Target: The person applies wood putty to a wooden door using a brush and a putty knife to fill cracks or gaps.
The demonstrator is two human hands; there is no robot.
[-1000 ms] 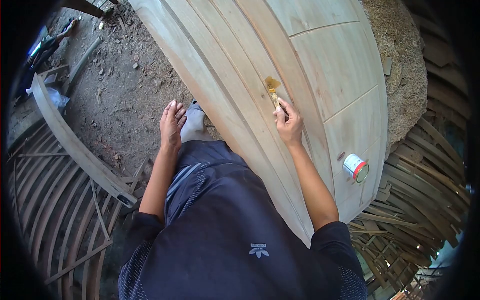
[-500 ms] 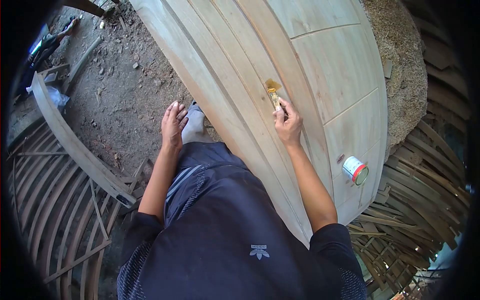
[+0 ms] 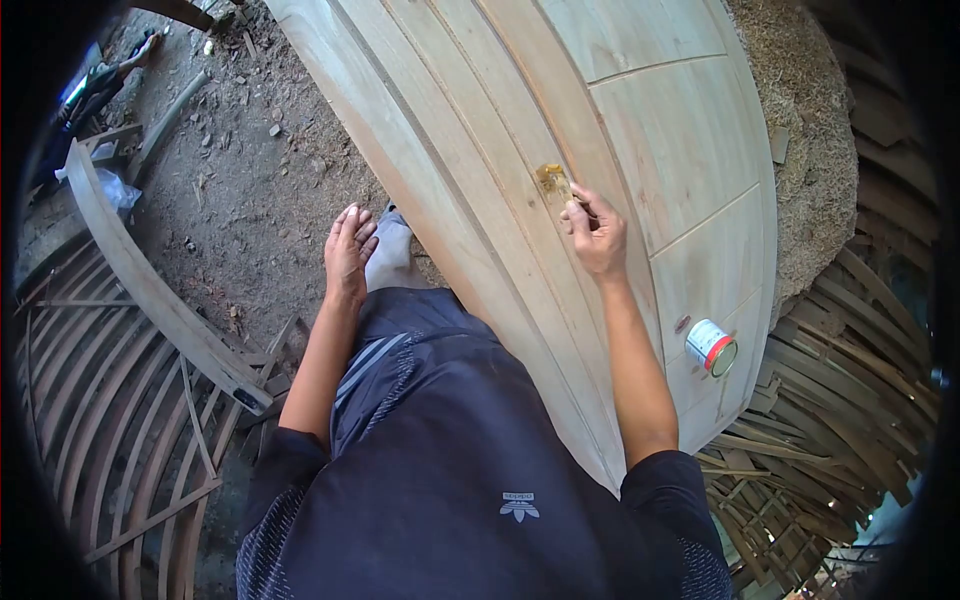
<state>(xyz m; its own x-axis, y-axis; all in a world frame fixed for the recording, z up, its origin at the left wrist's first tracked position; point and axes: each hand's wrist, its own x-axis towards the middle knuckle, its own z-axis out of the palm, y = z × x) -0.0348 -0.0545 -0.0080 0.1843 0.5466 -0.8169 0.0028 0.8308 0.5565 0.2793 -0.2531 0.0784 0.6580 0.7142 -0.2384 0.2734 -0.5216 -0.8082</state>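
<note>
My right hand (image 3: 598, 230) grips a small flat applicator (image 3: 562, 190), whose tip rests on a large pale wooden door panel (image 3: 670, 120) with carved grooves. A yellow-brown patch (image 3: 549, 176) shows on the wood at the tip. My left hand (image 3: 348, 245) hangs in the air left of the panel, over the ground, its fingers extended and nothing in it. On the panel's lower right part stands an open can (image 3: 709, 345) with a white label and a red band.
Sawdust (image 3: 800, 150) is heaped along the panel's right side. Stacked wood strips (image 3: 830, 390) lie at lower right. Curved wooden frames (image 3: 150, 290) fill the left, and part of a person (image 3: 100, 85) shows at upper left.
My right hand has shifted slightly right and tilted the applicator, whose tip now covers the yellow-brown patch. My left hand has barely moved.
</note>
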